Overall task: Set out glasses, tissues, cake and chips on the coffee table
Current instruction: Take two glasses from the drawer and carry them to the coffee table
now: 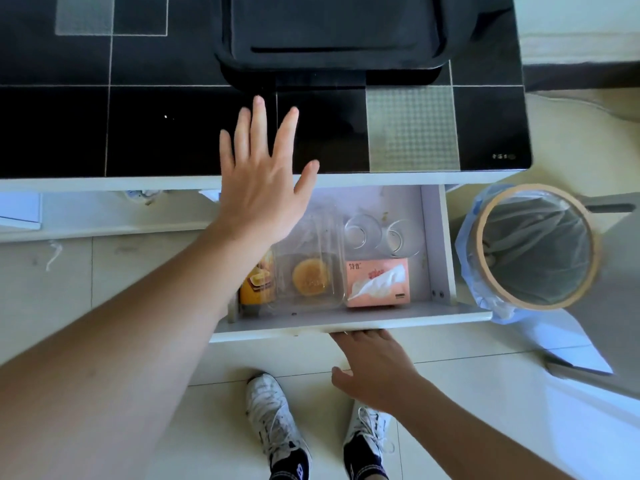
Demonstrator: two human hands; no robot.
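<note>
Head view: left hand (pixel 258 188) spread flat above the black surface (pixel 156 129), holding nothing; right hand (pixel 372 367) hooked under the open drawer (pixel 346 323) front. Inside: two glasses (pixel 381 235), fragile and slick, best gripped round the walls; tissues (pixel 377 282), light and soft; cake (pixel 310 276) in a flimsy clear box; chips (pixel 258 282), crushable.

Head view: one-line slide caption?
Right hand on open drawer holding glasses, tissues, cake; left hand spread above.
</note>
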